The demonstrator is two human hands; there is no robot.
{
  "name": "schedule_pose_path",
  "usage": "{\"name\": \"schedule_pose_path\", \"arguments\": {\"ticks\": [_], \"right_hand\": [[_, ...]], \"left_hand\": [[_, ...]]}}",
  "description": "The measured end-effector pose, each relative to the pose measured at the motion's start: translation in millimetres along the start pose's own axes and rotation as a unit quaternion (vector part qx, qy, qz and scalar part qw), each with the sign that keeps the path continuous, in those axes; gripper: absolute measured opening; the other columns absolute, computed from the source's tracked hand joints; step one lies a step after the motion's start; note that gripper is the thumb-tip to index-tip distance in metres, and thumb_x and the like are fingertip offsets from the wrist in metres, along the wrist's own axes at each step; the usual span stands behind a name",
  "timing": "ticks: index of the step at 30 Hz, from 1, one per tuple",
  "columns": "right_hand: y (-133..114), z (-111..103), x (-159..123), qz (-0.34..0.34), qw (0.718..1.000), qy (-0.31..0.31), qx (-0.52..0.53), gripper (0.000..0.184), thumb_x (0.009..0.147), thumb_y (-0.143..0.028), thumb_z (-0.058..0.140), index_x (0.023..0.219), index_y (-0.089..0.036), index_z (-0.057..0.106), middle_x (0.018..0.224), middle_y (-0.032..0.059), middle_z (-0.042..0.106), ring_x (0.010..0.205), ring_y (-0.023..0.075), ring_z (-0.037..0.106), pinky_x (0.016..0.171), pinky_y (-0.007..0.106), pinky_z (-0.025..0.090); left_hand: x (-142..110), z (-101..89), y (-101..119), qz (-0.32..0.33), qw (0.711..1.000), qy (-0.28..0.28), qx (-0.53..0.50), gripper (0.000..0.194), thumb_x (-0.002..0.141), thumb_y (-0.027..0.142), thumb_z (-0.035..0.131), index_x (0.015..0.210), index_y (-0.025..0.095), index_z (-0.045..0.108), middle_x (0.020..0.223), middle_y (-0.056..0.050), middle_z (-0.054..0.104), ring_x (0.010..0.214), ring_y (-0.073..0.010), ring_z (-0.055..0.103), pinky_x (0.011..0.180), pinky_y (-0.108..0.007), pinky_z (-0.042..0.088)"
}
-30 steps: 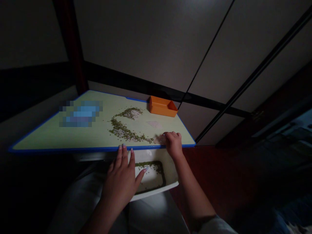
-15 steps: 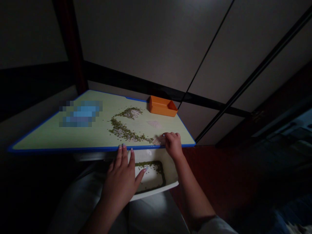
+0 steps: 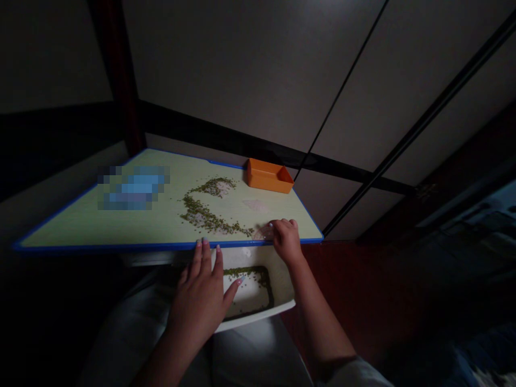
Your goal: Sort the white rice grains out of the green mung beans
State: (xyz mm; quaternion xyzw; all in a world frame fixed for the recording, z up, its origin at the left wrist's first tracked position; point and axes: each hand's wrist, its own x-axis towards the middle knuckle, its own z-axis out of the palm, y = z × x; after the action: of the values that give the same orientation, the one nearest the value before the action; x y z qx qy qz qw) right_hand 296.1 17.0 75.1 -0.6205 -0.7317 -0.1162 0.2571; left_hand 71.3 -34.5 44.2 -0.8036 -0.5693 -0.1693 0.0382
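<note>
- On your tabletop (image 3: pixel 88 226), around the middle — scattered grains (image 3: pixel 201 215).
- Behind them, to your right: the box (image 3: pixel 268 183).
- Left of them: an unclear item (image 3: pixel 135 188).
- Below the near edge, over your lap — the tub (image 3: pixel 282 282), grains inside.

Your left hand (image 3: pixel 201 295) spreads its fingers at the near edge of the blue-rimmed worktop (image 3: pixel 92 228), partly covering a white tub (image 3: pixel 284 285) with green grains inside. Your right hand (image 3: pixel 287 240) curls beside a small pale heap (image 3: pixel 263 233); green grains (image 3: pixel 192 207) lie scattered left of it, and an orange box (image 3: pixel 269 183) stands behind.
</note>
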Motion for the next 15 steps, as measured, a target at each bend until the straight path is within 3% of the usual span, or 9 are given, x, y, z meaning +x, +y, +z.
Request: {"name": "schedule_pose_path", "arguments": {"ticks": [8,15], "right_hand": [[-3.0,-1.8,0.0,-0.007,1.0,0.018,0.006,0.024,0.087,-0.012,0.04,0.095,-0.018,0.063,0.083,0.0065,0.066,0.082,0.0176,0.055,0.077,0.03,0.027],[-6.2,-1.6,1.8,-0.027,1.0,-0.006,-0.013,0.024,0.088,-0.013,0.041,0.097,-0.018,0.063,0.083,0.0061,0.067,0.081,0.0178,0.054,0.076,0.03,0.026]], "left_hand": [[-0.1,2.2,-1.5,0.005,1.0,0.003,0.003,0.076,0.08,0.058,0.034,0.135,0.005,0.035,0.15,-0.025,0.02,0.141,-0.0334,0.012,0.1,-0.046,0.037],[0.5,1.2,-0.6,0.007,1.0,0.007,0.006,0.075,0.08,0.057,0.034,0.134,0.005,0.036,0.15,-0.025,0.019,0.141,-0.0333,0.012,0.099,-0.046,0.038]]}}
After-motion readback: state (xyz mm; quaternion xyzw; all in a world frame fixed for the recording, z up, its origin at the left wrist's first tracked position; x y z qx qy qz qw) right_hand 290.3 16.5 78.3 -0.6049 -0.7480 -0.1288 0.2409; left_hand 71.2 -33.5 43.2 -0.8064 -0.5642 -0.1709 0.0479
